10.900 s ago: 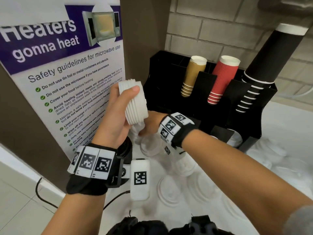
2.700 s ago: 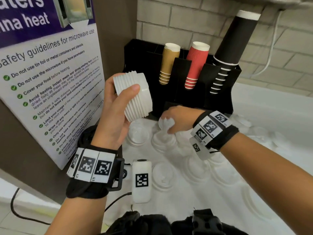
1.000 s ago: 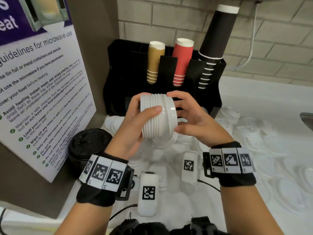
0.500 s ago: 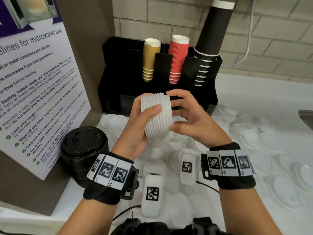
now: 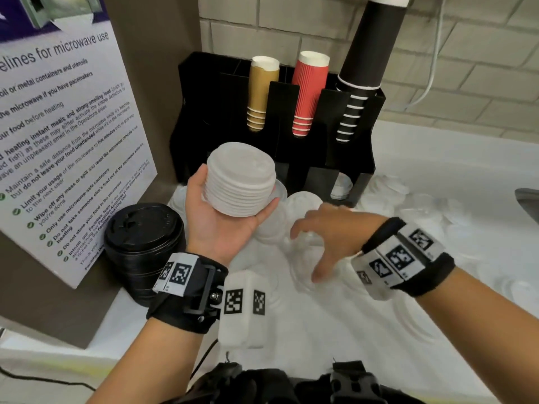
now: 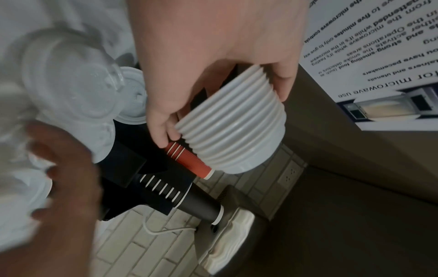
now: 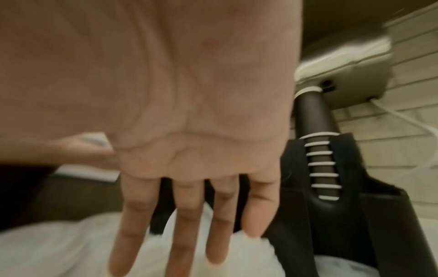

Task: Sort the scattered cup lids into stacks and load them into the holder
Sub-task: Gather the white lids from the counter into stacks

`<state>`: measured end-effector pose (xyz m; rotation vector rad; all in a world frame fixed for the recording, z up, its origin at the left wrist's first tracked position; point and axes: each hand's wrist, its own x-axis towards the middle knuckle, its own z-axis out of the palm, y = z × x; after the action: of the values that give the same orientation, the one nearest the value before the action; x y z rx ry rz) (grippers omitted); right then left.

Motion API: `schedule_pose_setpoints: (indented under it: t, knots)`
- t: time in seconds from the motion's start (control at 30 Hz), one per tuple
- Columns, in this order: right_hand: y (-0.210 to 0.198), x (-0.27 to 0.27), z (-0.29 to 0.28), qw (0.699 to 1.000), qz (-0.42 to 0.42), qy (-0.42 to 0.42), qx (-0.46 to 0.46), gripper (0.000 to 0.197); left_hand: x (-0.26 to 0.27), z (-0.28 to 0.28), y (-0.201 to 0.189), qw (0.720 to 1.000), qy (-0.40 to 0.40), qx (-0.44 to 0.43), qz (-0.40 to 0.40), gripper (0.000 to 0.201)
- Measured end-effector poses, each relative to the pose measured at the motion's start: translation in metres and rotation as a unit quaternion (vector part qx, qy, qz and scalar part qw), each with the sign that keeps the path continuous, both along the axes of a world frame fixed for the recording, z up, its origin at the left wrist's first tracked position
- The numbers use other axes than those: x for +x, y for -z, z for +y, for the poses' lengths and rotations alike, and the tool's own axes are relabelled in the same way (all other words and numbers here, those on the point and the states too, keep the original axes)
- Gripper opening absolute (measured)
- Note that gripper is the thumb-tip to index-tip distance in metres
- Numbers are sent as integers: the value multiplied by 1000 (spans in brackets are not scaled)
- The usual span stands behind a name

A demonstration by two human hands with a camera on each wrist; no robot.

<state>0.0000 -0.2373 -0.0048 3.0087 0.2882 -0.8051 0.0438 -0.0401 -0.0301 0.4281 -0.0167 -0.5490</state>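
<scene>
My right hand (image 5: 326, 228) has come off the white lid stack (image 5: 240, 179) and now hovers spread and released over the loose lids (image 5: 303, 199) on the bench (image 5: 437, 176). My left hand (image 5: 215, 217) alone keeps its grip on the stack, at nine o'clock of the right hand, in front of the black holder (image 5: 291, 147).

A white counter (image 5: 437, 158) carries everything. Loose white cup lids (image 5: 303, 202) lie scattered flat across it, some overlapping. A black holder (image 5: 294, 153) stands at the back by the brick wall. A stack of black lids (image 5: 143, 246) sits at the left edge, beside a poster board (image 5: 67, 135).
</scene>
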Motion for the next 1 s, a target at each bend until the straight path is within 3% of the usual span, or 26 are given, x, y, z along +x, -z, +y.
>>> schedule_pose_setpoints:
  t: [0.1, 0.2, 0.37, 0.47, 0.63, 0.8, 1.0]
  knots:
    - [22, -8, 2, 996, 2, -51, -69, 91, 0, 1, 1, 999, 13, -29, -11, 71]
    - [31, -11, 2, 993, -27, -75, -83, 89, 1, 2, -1, 999, 8, -31, -44, 67]
    - [8, -9, -1, 996, 18, 2, 90, 82, 4, 6, -4, 997, -20, -35, -69, 51]
    - [-1, -1, 15, 989, 18, -21, 147, 78, 3, 8, -7, 995, -26, -33, -87, 46]
    - [6, 8, 29, 989, -87, -51, 108, 77, -2, 9, -12, 996, -36, -4, -81, 45]
    - [22, -4, 4, 998, 21, -52, -2, 84, -5, 7, -13, 999, -26, 8, -40, 65]
    - [37, -11, -1, 995, 6, -84, -45, 92, -7, -1, -13, 999, -4, 27, -17, 76]
